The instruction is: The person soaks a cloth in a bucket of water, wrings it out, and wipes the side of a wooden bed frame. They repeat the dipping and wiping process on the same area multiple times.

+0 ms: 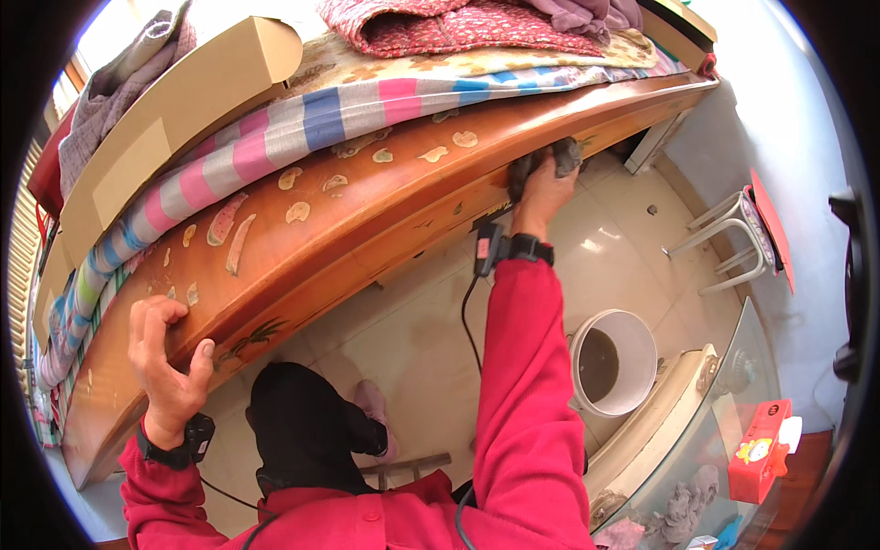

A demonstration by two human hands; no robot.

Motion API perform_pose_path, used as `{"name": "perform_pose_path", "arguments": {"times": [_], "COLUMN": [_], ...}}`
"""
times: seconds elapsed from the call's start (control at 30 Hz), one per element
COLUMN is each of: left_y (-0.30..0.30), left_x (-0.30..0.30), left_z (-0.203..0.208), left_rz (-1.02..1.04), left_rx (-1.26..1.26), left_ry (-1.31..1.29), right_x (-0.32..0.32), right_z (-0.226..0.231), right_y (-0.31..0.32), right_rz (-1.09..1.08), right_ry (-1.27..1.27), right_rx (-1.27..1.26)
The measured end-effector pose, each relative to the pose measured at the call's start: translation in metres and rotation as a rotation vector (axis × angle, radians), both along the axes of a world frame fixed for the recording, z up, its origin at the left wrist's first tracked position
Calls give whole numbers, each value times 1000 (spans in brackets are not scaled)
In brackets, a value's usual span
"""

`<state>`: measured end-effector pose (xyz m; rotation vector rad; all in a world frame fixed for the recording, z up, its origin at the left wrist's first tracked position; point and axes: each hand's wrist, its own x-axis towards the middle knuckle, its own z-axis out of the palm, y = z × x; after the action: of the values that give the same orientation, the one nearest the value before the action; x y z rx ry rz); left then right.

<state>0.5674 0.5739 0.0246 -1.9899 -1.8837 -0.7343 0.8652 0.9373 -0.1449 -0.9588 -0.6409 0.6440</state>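
Observation:
My right hand [547, 188] reaches forward and grips a dark grey cloth [567, 154], pressed against the front face of a wooden bed panel [440, 197]. Part of the cloth sits in shadow beside the panel. On the panel's top ledge, near its left end, my left hand [168, 360] rests with fingers bent and thumb apart, holding nothing. Peeling sticker remnants [298, 213] dot the orange-brown wood around and beyond it. A painted palm motif [258, 335] shows on the front face near my left thumb.
A white bucket [642, 353] of murky water stands on the tiled floor to the right. Beyond it is a stool [747, 229] by the wall. A glass-topped table [674, 481] holds a red tissue box [761, 449] and crumpled cloths. A checked sheet [252, 151] covers the bed.

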Motion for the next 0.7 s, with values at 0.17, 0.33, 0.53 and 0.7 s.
{"name": "perform_pose_path", "arguments": {"times": [0.17,0.33,0.53,0.7], "left_y": [0,-1,-1,0], "left_x": [0,-3,-3,-4], "left_z": [-2,-4,-5,-4], "left_rz": [26,43,55,26], "left_rx": [5,-2,-31,-8], "left_ry": [-1,-20,-13,-23], "right_x": [-93,-106,19,-11], "right_z": [-14,-30,-40,-64], "right_y": [-120,-143,6,-8], "right_rz": [-84,-28,77,2], "right_ry": [-446,-612,-55,45], "right_rx": [110,228,-9,7]}}
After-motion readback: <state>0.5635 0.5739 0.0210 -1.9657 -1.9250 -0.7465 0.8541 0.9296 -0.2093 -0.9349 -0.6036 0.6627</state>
